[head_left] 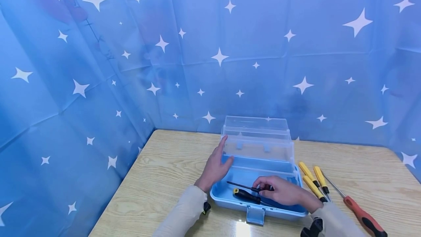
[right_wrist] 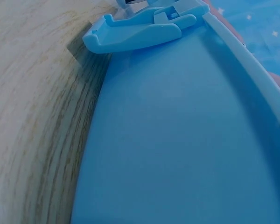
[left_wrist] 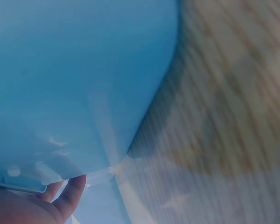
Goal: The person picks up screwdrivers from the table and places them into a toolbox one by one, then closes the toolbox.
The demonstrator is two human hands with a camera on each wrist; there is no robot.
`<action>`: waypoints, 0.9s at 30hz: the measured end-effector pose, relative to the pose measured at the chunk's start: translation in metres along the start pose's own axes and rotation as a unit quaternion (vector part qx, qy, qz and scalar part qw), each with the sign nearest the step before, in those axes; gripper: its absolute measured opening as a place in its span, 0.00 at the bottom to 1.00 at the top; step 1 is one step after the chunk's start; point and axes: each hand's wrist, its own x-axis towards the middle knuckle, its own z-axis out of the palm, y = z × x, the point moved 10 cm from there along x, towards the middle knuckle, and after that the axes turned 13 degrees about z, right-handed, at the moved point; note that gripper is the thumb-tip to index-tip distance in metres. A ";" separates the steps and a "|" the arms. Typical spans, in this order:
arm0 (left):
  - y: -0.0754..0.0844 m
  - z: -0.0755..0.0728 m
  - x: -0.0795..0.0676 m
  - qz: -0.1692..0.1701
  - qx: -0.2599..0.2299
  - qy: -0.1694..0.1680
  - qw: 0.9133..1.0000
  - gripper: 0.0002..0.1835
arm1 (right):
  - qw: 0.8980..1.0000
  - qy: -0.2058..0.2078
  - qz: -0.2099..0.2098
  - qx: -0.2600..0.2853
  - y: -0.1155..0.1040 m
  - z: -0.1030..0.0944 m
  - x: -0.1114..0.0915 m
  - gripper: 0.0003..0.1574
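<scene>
A light-blue plastic toolbox stands on the table, its transparent lid raised at the back. Over the box's left end, my left hand has its fingers stretched up at the lid's edge, thumb apart. The left wrist view shows fingers of that hand beside the blue box wall. Inside the box, my right hand pinches a dark screwdriver, its shaft pointing left. Just in front lies a black-handled screwdriver with a yellow end. The box's front wall fills the right wrist view, hiding that hand's grip.
Several yellow-handled screwdrivers lie close to the box's right side. Farther right is a long screwdriver with a red-and-black handle. A front latch hangs down from the box. Blue star-patterned cloth stands behind the wooden table.
</scene>
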 end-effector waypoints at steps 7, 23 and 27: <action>-0.002 0.000 0.000 -0.009 0.000 0.003 1.000 0.40 | 1.000 0.002 0.008 -0.001 0.002 0.000 0.002 0.13; -0.002 0.000 0.000 -0.012 -0.001 -0.002 1.000 0.40 | 1.000 -0.001 0.003 0.001 0.003 0.001 0.001 0.13; -0.001 0.001 0.000 -0.011 -0.003 -0.003 1.000 0.40 | 1.000 -0.004 0.002 0.006 0.003 0.002 0.001 0.13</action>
